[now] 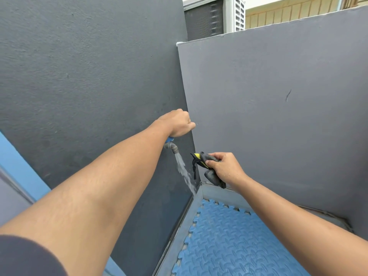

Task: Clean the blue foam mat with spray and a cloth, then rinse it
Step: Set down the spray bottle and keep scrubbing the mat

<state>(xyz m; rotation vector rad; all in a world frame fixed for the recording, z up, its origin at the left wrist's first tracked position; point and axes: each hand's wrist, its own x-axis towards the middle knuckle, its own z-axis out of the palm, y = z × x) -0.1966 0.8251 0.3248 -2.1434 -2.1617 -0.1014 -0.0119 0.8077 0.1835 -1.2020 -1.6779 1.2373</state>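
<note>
The blue foam mat (229, 242) with jigsaw edges lies on the floor in the corner at lower right. A metal tap (172, 147) with a blue handle sticks out of the dark wall. My left hand (178, 124) grips the handle from above. Water (184, 172) streams from the spout down toward the corner. My right hand (225, 168) holds a bunched grey cloth (213, 176) with a yellow and black edge, just right of the stream and apart from it.
Two dark grey walls (278, 116) meet in the corner behind the tap. A grey floor strip (185, 226) runs along the mat's left edge. Another blue panel (18, 162) shows at far left. A louvred unit (215, 16) stands beyond the low wall.
</note>
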